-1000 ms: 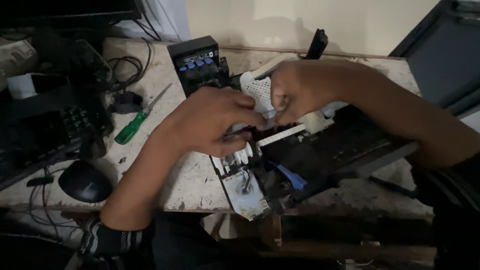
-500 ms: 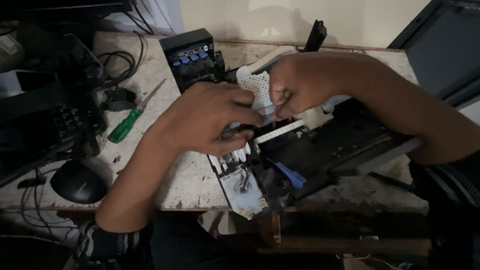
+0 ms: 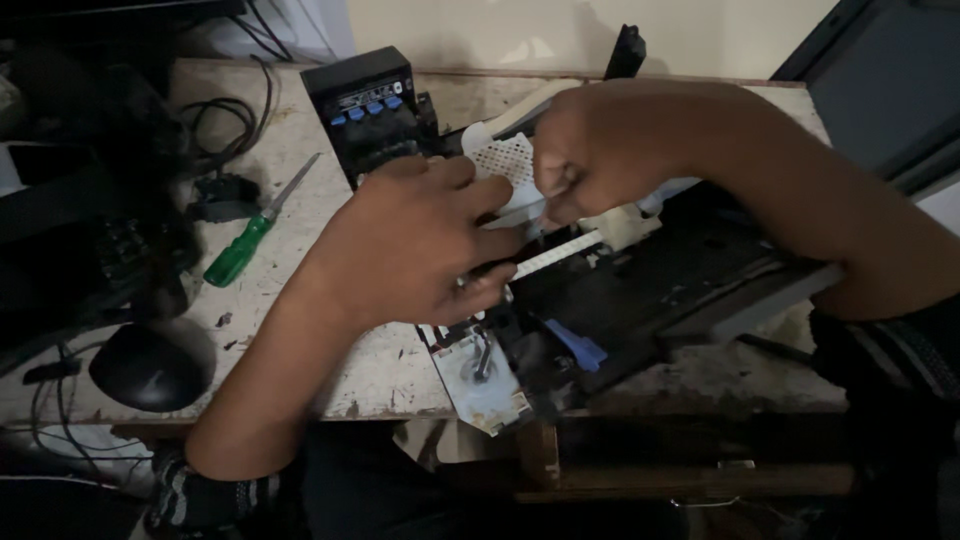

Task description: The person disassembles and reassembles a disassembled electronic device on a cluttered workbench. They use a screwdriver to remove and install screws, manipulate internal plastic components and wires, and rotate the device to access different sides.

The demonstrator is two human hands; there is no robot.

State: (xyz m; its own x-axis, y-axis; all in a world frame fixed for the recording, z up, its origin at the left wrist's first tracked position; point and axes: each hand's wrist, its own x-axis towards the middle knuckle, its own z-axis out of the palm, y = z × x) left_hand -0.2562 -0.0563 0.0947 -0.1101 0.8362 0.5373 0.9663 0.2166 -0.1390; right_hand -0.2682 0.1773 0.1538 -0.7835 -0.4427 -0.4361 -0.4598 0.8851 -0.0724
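Note:
A dismantled black printer mechanism [image 3: 690,290] lies across the front of a worn white table [image 3: 300,290]. My left hand [image 3: 420,240] presses down on its left part, fingers curled over a white ribbon cable [image 3: 560,252]. My right hand [image 3: 600,150] is closed in a fist, pinching a small white perforated plastic part [image 3: 505,160] at the top of the mechanism. A grey metal plate with a small motor [image 3: 480,375] sticks out over the table's front edge. What the fingertips grip underneath is hidden.
A black cartridge carriage with blue tabs [image 3: 370,105] stands just behind my hands. A green-handled screwdriver [image 3: 250,240] lies to the left, near black cables [image 3: 225,130] and a black mouse [image 3: 150,365]. A dark panel [image 3: 880,80] leans at the right.
The view has shifted slightly; both hands stay on the mechanism, the right hand tightening on the white part.

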